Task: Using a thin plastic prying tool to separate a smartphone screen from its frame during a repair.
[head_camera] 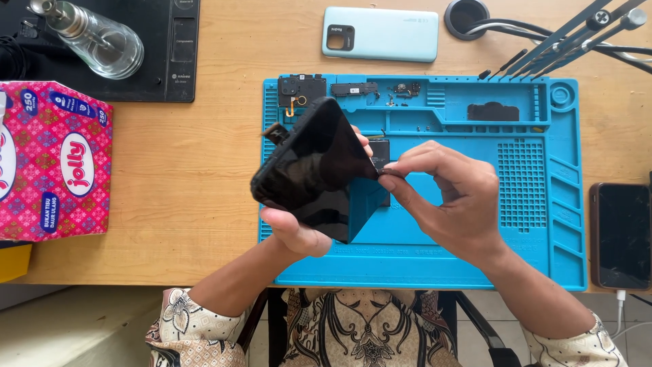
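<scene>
Biggest thing first: the tabletop (204, 170) is plain wood, and the blue work mat (475, 272) covers the middle of it. At 9 o'clock sits a pink tissue box (54, 160), at 11 o'clock a clear glass bottle (95, 41) lies on a black pad (163, 68). A pale blue phone back cover (380, 34) is at 12 o'clock, and a second dark phone (619, 234) rests at 3 o'clock, just off the mat.

The phone screen (312, 170) is held tilted above the mat's left part, right around centre. The left hand (295, 231) supports it from below, fingers wrapped round its lower edge. The right hand (448, 204) has its fingers pinched narrow on something tiny and dark at the screen's right corner; can't tell exactly what it is.

Risks as I see them: the screen is propped on one hand only, so a hard tug at that corner could twist it loose and drop it onto the mat. Pulling too sharply could also tear whatever thin bit is pinched. And the small loose parts (401, 88) at the mat's 12 o'clock trays look easy to scatter with a stray sleeve.
</scene>
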